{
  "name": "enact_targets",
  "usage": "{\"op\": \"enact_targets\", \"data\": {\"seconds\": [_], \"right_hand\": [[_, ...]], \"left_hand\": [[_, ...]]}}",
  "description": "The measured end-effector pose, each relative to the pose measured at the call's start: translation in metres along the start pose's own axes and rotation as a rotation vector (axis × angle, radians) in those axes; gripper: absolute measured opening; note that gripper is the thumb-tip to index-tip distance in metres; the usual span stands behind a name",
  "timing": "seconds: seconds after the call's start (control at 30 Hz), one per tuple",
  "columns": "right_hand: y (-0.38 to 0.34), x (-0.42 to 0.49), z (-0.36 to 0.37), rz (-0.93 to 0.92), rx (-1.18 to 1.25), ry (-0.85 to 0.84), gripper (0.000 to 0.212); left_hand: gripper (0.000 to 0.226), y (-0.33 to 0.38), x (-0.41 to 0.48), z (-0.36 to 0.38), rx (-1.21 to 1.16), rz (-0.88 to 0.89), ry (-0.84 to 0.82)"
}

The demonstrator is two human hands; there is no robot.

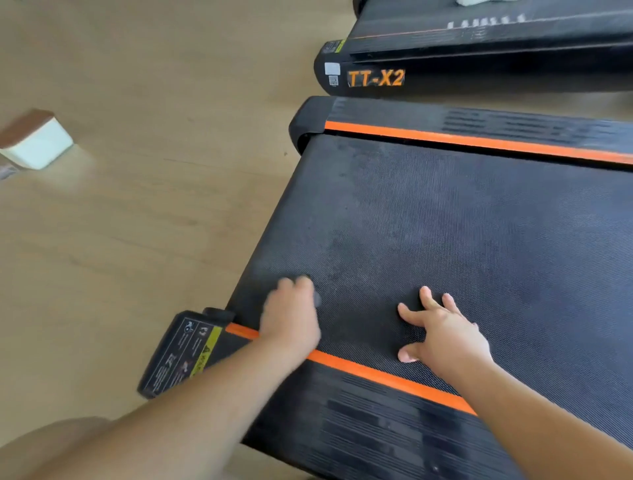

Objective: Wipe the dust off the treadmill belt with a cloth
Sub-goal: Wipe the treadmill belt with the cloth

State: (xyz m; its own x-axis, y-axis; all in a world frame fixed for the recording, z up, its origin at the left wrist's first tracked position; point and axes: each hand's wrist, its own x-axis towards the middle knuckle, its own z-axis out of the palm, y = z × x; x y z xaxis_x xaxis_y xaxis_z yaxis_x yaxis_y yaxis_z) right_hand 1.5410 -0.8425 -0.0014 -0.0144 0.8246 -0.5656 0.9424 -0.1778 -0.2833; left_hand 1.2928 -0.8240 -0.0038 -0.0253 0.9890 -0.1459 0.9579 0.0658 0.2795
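Left forearm (191, 401) and right forearm (548, 428): bare, reaching from the bottom edge across the near rail (376, 371) onto the treadmill.

Belt (445, 222): black, textured, lying between two orange-striped rails. Greyish smudges show over its middle and rear. Judged dusty, so little of the job looks done.

Cloth: not plainly seen. A dark patch (317, 299) at the fingertips of the left hand may be it; dark on dark, so I cannot tell.

Left hand (291, 315): on the belt near its rear corner, just past the near rail. It is heavily blurred. Whether the fingers are clasped round anything or lie flat cannot be told.

Right hand (445, 335): flat on the belt, fingers spread and straight, gripping nothing. Apart from the left hand, further up the belt.

Step in hand, as judged: wiping the rear corner, with the right hand bracing.

Next move calls for: firm downward pressure and overlapping strokes running from the rear end toward the smudged middle, with the bracing hand shifted clear of the path.

Far rail (479, 140): orange stripe, ribbed black top.

End cap (181, 349): black, warning label, at the near rear corner.

Second treadmill (479, 68): beyond the far rail, marked TT-X2. A pale object (472, 2) sits on it, cut off by the frame.

Floor (137, 205): light wood.

Box (37, 144): white with a brown top, on the floor, well apart.
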Motion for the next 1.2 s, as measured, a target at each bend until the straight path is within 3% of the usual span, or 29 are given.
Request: {"op": "enact_targets", "data": {"seconds": [0.07, 0.13, 0.3, 0.4, 0.5, 0.57, 0.7, 0.8, 1.03, 1.2], "right_hand": [[-0.002, 0.0, -0.002, 0.003, 0.006, -0.004, 0.089], [-0.002, -0.003, -0.003, 0.004, 0.0, -0.012, 0.089], [-0.003, -0.003, -0.002, 0.009, 0.009, 0.008, 0.088], [-0.004, -0.001, -0.003, 0.018, -0.01, -0.005, 0.09], [-0.004, 0.001, -0.002, 0.009, -0.025, -0.001, 0.089], [-0.003, 0.0, -0.002, 0.01, -0.039, -0.006, 0.089], [-0.004, -0.002, -0.003, 0.008, -0.037, -0.017, 0.09], [-0.009, -0.005, -0.007, 0.023, -0.061, -0.039, 0.091], [-0.029, -0.007, -0.018, -0.027, -0.05, 0.05, 0.117], [-0.035, 0.002, -0.003, -0.006, -0.157, -0.021, 0.115]], "left_hand": [[0.019, 0.015, -0.014, 0.009, -0.066, 0.21, -0.13], [0.017, -0.001, 0.001, -0.003, -0.087, 0.277, -0.147], [0.032, -0.063, 0.036, -0.027, 0.029, -0.132, 0.092], [0.023, -0.021, 0.013, -0.008, -0.077, 0.003, 0.013], [0.036, 0.009, -0.009, 0.004, -0.03, 0.161, -0.085], [0.038, -0.001, 0.003, -0.006, -0.021, 0.172, -0.092], [0.04, -0.035, 0.021, -0.024, 0.0, 0.131, 0.067], [0.054, -0.045, 0.017, -0.02, -0.152, 0.132, -0.049], [0.049, -0.043, 0.023, -0.011, -0.101, 0.131, -0.004], [0.043, -0.053, 0.028, -0.011, -0.079, 0.355, -0.045]]}}
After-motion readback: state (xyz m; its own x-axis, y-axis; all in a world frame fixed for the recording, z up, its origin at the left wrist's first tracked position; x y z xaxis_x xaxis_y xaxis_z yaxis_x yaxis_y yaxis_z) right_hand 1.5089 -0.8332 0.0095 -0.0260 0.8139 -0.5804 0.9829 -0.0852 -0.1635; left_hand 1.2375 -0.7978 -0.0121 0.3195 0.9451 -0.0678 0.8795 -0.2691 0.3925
